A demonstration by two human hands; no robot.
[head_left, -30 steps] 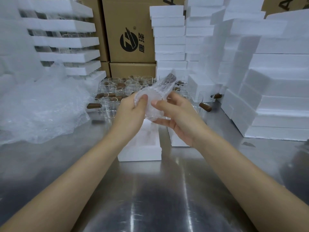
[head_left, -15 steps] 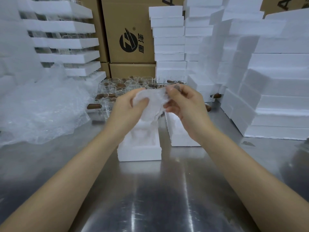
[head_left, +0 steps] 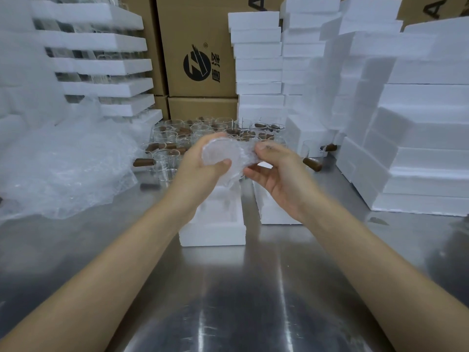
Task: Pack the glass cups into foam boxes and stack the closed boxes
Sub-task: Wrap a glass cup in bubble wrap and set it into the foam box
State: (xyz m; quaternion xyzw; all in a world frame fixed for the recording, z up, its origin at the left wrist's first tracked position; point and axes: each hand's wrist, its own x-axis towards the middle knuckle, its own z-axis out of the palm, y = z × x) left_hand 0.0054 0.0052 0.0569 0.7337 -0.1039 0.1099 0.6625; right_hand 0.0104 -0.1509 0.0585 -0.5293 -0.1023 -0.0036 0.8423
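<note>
Of the person, only 2 arms show: the left forearm [head_left: 114, 252] and right forearm [head_left: 368, 252] are bare, and the left hand [head_left: 200, 168] and right hand [head_left: 281, 174] are bare too, with short fingernails.

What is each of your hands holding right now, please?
The left hand grips the bubble-wrapped cup, thumb across its base.
The right hand pinches the loose end of the wrap on that same cup.

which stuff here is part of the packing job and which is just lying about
Job: left hand, right hand, bubble-wrapped cup both hold, open foam box below it, bare glass cups, foam box stacks, bubble wrap pile.
Lying about: cardboard cartons, stacked foam trays far left.
</note>
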